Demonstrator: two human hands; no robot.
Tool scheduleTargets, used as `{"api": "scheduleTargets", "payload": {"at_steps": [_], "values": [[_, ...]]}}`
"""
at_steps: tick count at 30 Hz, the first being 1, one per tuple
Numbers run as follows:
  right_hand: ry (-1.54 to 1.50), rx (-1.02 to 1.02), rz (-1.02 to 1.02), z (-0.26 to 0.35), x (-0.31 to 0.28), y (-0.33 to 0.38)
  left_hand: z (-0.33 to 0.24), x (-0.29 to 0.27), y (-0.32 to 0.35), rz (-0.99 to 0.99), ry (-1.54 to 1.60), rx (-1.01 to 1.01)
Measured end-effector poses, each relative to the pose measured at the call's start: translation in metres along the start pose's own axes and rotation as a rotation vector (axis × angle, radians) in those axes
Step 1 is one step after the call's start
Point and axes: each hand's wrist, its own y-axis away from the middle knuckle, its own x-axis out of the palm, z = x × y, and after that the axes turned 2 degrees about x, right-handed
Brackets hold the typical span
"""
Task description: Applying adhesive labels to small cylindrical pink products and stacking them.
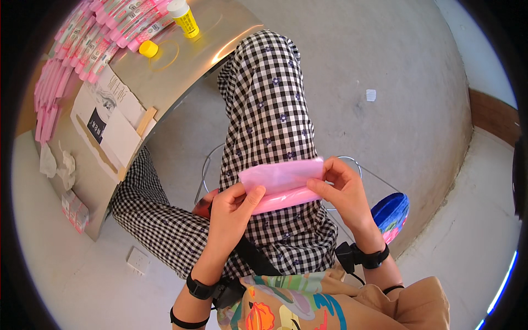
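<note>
A glossy pink roll of thin plastic film lies across my lap, with a paler loose flap standing up along its far side. At its left end my left hand grips the film, thumb on top and fingers curled beneath. The right end is pinched between the thumb and fingers of my right hand. Both hands are level with each other, over my checkered trousers. The undersides of the fingers are partly hidden by the film.
A metal table at the left holds piled pink rolls with printed bands, a yellow bottle with a white cap, a yellow cap and a cardboard piece. A blue slipper is at the right.
</note>
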Motion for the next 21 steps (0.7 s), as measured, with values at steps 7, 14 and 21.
{"api": "scheduleTargets", "payload": {"at_steps": [7,14,21], "values": [[0.097,0.057,-0.106,0.004,0.008,-0.005,0.001,0.001,0.003,0.072,0.072,0.133],[0.206,-0.222,0.010,0.003,-0.002,-0.005,-0.004,-0.003,-0.003,0.018,0.015,-0.076],[0.068,-0.069,0.018,0.011,0.006,-0.011,-0.013,-0.003,-0.013,-0.028,-0.050,-0.159]]}}
